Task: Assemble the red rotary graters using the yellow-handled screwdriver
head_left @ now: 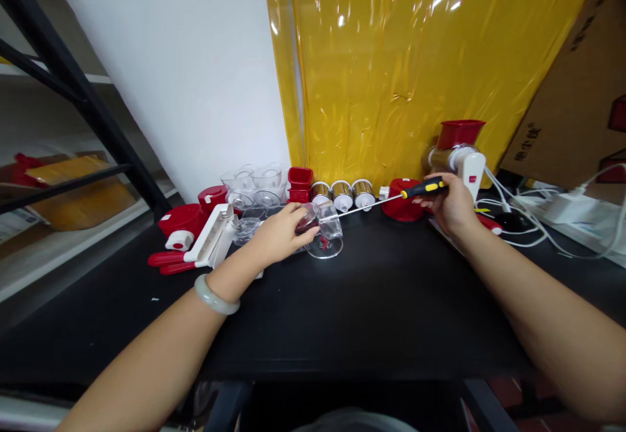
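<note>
My left hand (280,233) is closed around a clear plastic housing (327,233) with a dark red part inside, resting on the black table (372,308). A pale bangle sits on that wrist. My right hand (452,205) grips the black and yellow handle of a screwdriver (424,188). Its thin shaft points left, and the tip ends close to the clear housing. Just behind my right hand stands a white and red grater machine (462,151) with a red hopper on top.
Several clear plastic cups (254,187), red parts (186,220) and a white piece (212,236) lie at the back left. Three metal drum cutters (342,192) stand by the yellow plastic sheet (415,60). White cables and a power strip (562,213) lie at right. A black shelf frame (73,92) rises at left.
</note>
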`<act>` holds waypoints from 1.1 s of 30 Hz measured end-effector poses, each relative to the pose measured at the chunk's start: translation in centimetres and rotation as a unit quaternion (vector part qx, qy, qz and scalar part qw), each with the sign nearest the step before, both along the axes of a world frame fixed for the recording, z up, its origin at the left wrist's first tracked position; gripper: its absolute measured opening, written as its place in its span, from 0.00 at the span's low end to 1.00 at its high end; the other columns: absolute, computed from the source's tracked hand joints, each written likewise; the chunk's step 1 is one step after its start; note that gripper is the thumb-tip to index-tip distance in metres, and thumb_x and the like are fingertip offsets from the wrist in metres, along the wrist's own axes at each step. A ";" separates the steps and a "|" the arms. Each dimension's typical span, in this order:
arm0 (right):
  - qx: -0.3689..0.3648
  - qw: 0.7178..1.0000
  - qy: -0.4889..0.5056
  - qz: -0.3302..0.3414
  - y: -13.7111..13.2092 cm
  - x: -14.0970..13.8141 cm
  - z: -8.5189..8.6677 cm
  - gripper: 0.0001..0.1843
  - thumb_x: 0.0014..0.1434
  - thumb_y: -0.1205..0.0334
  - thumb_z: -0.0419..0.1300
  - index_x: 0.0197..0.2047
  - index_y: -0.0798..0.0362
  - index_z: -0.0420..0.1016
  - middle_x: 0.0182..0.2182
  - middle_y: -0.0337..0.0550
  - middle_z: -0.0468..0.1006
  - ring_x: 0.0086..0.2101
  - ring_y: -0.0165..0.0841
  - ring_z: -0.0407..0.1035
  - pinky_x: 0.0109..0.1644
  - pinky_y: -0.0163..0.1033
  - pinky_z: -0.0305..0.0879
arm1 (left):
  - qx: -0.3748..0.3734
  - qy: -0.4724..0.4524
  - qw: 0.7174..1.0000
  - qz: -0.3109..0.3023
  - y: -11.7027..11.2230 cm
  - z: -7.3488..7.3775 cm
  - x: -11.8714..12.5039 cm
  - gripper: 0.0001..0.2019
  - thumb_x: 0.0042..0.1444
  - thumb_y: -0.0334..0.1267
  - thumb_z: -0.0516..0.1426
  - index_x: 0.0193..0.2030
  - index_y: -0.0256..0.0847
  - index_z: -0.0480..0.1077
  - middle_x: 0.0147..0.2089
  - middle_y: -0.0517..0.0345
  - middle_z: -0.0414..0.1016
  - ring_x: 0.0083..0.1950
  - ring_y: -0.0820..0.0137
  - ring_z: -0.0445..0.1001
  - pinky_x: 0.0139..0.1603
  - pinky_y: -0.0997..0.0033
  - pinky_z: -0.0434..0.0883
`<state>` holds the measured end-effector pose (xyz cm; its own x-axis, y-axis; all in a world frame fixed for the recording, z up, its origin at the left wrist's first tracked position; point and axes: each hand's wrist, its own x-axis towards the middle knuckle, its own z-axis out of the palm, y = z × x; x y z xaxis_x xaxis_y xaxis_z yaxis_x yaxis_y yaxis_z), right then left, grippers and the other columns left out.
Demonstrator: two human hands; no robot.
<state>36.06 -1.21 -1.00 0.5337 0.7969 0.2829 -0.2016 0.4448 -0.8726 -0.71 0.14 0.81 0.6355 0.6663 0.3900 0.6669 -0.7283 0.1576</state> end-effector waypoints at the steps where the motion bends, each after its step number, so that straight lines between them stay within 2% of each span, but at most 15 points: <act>1: 0.001 1.000 -0.003 0.002 0.0 0.1 0.0 0.08 0.56 0.57 0.54 0.33 0.50 0.71 0.22 0.39 0.74 0.17 0.33 0.71 0.15 0.36 0.62 | 0.000 0.000 1.000 0.000 0.0 0.0 0.0 0.16 0.64 0.51 0.53 0.46 0.40 0.69 0.52 0.46 0.70 0.50 0.58 0.74 0.52 0.56 0.72; 14: -0.017 1.000 -0.006 -0.002 -0.2 -0.3 0.2 0.08 0.57 0.62 0.49 0.34 0.51 0.69 0.20 0.38 0.73 0.16 0.33 0.69 0.17 0.35 0.64 | 0.002 0.000 1.000 0.000 0.0 -0.1 0.0 0.16 0.64 0.51 0.53 0.45 0.40 0.69 0.52 0.46 0.70 0.49 0.59 0.75 0.51 0.56 0.72; 21: 0.001 1.000 -0.013 -0.002 0.0 -0.3 0.0 0.08 0.57 0.59 0.52 0.33 0.51 0.71 0.18 0.37 0.73 0.15 0.31 0.69 0.16 0.34 0.65 | 0.003 0.002 1.000 0.000 0.0 0.0 0.0 0.16 0.64 0.51 0.53 0.45 0.40 0.69 0.52 0.46 0.70 0.50 0.58 0.75 0.52 0.56 0.72; 27: -0.005 1.000 -0.020 -0.013 -0.3 -0.5 0.5 0.07 0.57 0.62 0.52 0.32 0.50 0.71 0.18 0.37 0.73 0.14 0.31 0.67 0.14 0.34 0.63 | 0.003 0.003 1.000 0.002 0.0 0.0 0.0 0.17 0.64 0.51 0.53 0.47 0.40 0.69 0.54 0.45 0.70 0.51 0.57 0.74 0.52 0.56 0.72; 33: -0.016 0.999 -0.022 -0.021 -0.7 -0.9 0.9 0.05 0.58 0.59 0.59 0.33 0.50 0.69 0.16 0.33 0.69 0.13 0.28 0.64 0.13 0.32 0.62 | 0.004 -0.002 1.000 0.000 -0.1 0.0 0.0 0.16 0.64 0.51 0.53 0.47 0.40 0.69 0.53 0.46 0.70 0.51 0.57 0.75 0.52 0.55 0.72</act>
